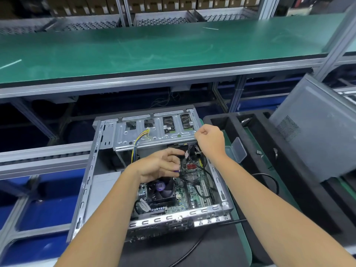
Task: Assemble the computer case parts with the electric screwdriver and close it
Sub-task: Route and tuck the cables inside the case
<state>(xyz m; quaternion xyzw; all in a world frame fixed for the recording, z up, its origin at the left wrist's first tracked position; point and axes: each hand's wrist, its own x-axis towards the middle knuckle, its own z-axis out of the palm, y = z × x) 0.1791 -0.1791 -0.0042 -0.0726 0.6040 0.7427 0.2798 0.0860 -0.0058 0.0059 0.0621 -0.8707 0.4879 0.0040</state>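
Lying on its side with the open face upward, the computer case (123, 170) is seen in the lower middle of the view, partly on a black mat (192, 253) and just beside a black foam tray (250, 132) at its right. Both bare forearms are reached over its near edge into the interior. The left hand (159, 164) is held above the motherboard (192, 191), just beyond the dark cooler fan (161, 189); its fingers are loosely curled toward the thumb, and something small seems to be pinched at their tips — what exactly cannot be told (the spot is blurred). The right hand (210, 139) is curled into a fist at the far right corner of the case, against the edge of the metal drive cage (154, 132), with black cables (194, 151) hanging directly beneath it; whether anything is gripped inside the fist cannot be told. A bundle of coloured wires (137, 143) is draped over the cage, left of both hands. A grey side panel (316, 128) is propped upright — well to the right of the hands. A green conveyor surface (154, 49) is stretched across the far side.
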